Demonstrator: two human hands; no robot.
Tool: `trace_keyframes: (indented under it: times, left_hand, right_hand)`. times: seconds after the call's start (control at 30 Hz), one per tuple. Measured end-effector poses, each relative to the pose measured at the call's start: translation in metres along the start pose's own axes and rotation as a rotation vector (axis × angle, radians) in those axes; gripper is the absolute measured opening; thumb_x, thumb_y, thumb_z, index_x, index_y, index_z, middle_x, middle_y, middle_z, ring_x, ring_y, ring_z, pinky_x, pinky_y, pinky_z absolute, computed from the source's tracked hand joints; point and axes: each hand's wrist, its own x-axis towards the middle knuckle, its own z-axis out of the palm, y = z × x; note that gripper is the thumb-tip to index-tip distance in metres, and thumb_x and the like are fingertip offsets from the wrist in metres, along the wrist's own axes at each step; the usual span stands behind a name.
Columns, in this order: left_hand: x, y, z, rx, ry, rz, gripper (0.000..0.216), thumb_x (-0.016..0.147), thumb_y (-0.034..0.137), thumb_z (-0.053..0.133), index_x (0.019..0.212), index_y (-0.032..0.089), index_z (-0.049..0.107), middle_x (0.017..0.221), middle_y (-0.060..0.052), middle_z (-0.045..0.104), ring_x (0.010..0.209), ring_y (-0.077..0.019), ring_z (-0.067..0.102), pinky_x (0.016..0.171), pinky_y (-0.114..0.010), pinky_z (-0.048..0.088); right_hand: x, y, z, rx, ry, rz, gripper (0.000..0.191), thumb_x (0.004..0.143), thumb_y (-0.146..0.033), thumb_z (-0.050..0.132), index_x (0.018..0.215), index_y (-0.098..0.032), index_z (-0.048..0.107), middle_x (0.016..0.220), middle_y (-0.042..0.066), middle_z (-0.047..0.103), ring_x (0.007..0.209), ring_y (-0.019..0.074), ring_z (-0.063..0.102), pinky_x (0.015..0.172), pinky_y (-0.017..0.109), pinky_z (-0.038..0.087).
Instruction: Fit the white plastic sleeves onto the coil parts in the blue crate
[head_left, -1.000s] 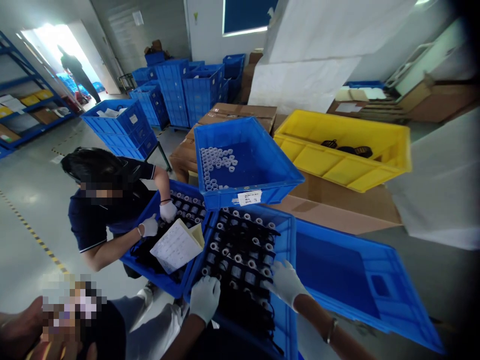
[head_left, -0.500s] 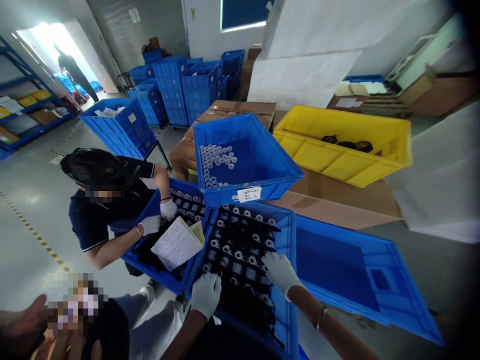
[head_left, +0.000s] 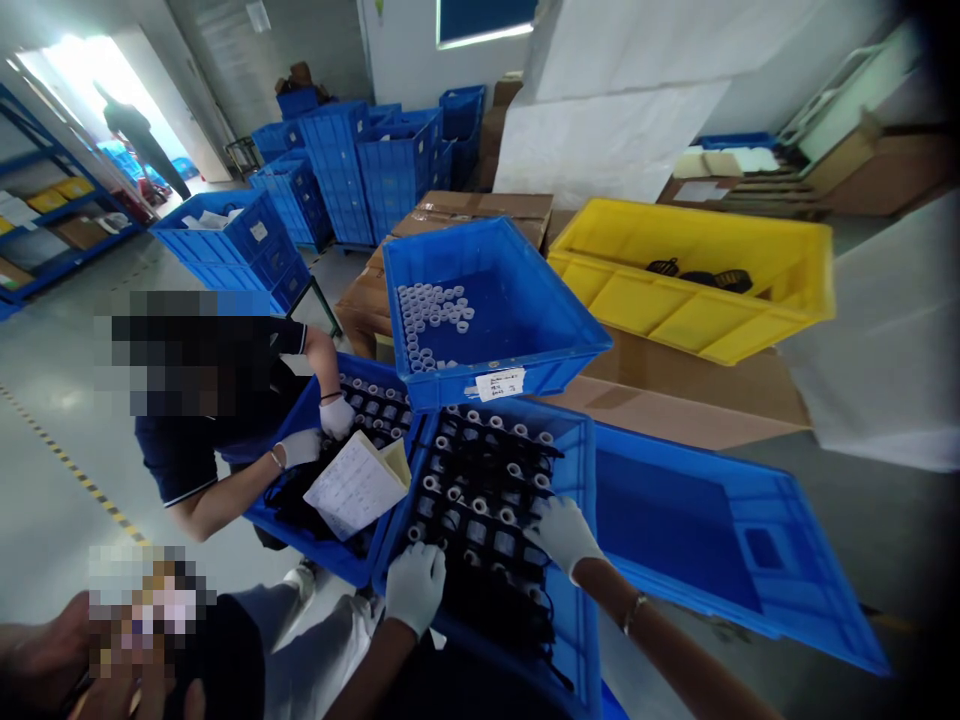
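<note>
A blue crate [head_left: 581,480] in front of me holds rows of black parts [head_left: 480,535] with white rings and clear pieces; black cords run along its right side. My left hand [head_left: 415,588], in a white glove, is at the crate's left wall with its fingers curled down over the inner edge. My right hand [head_left: 566,538], also gloved, reaches in from the right. Its fingers are bent onto the right end of a row, and the fingertips are partly lost among the dark parts. What either hand grips is hidden.
A co-worker's gloved hands [head_left: 319,435] are in another blue crate [head_left: 311,555], where written paper [head_left: 356,490] lies. Beyond stand a blue bin [head_left: 525,310] with white rings, a yellow bin [head_left: 675,310] and cartons. A blue crate [head_left: 675,530] is at right. Another person's hands [head_left: 52,640] show lower left.
The camera view has shifted slightly. Both my hands stay at about the same places on the crate and its rows; the co-worker's hands have hardly moved.
</note>
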Motion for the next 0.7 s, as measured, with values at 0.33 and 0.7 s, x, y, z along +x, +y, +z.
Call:
trace_keyframes:
  times: [0.33,0.7]
  left_hand:
    - [0.0025,0.001,-0.0025,0.008,-0.008,-0.006,0.032,0.096,0.033,0.033,0.085,0.037,0.063,0.088,0.006,0.07,0.086,-0.014,0.064,0.075,-0.029,0.046]
    - [0.0032,0.0,0.0002,0.007,-0.016,0.026,0.034,0.097,0.033,0.028,0.088,0.034,0.061,0.09,0.002,0.069,0.088,-0.0169,0.064,0.076,-0.032,0.047]
  right_hand:
    - [0.0011,-0.0001,-0.0014,0.001,0.008,0.036,0.039,0.096,-0.034,0.043,0.091,-0.015,0.076,0.099,0.018,0.069,0.101,0.0332,0.058,0.084,0.044,0.039]
    - [0.0035,-0.0029,-0.0043,-0.02,-0.007,0.07,0.04,0.096,-0.037,0.043,0.095,-0.012,0.074,0.096,0.019,0.07,0.097,0.0342,0.06,0.079,0.043,0.042]
